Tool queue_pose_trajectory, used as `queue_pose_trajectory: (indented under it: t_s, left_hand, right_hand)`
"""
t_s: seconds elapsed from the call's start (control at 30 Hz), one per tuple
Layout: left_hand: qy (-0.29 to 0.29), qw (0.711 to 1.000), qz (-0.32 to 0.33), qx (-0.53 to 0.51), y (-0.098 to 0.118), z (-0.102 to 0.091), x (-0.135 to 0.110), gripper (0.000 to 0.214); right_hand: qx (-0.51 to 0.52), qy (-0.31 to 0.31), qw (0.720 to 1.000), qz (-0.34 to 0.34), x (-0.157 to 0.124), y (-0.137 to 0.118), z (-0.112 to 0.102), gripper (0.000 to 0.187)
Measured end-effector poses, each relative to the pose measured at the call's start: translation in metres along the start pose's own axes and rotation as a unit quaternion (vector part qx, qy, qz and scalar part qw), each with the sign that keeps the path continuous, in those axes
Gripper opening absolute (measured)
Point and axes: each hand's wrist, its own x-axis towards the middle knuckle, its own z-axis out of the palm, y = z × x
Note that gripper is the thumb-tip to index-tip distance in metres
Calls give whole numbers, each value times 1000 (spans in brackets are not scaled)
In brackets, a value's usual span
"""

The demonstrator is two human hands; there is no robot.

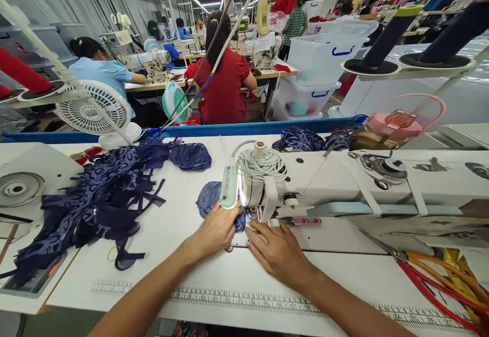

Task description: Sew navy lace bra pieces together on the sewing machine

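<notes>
A sewing machine [263, 189] with a coil of pale cord [263, 165] on its head stands before me, its needle area lit by a small lamp [229, 184]. Just left of the presser foot lies a blue patterned fabric piece [209, 197], partly hidden by the lamp and my fingers. My left hand [217, 227] is closed on its near edge, fingers together. Close to the presser foot, my right hand [277, 250] rests with fingers stretched out on the machine bed, partly behind the machine head; I see nothing held in it.
Dark blue fabric pieces [99, 189] are heaped at left, with a folded stack [190, 157] beside them. Red-handled scissors [420, 281] lie at right. A printed ruler [244, 296] runs along the front edge. A white fan [93, 108] stands behind; people sew beyond.
</notes>
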Motion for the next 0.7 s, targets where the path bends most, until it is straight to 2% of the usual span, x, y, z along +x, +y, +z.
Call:
queue_pose_trajectory:
  t_s: [0.23,0.47,0.7]
  left_hand:
    - [16,1000,6,-18,-1,0,8,32]
    - [45,997,-29,50,4,0,0,31]
    - [35,997,-40,49,-1,1,3,35]
  right_hand:
    - [20,-24,999,26,-1,8,4,32]
    - [41,-46,997,43,-5,6,5,37]
    - [34,-60,997,47,-2,7,5,38]
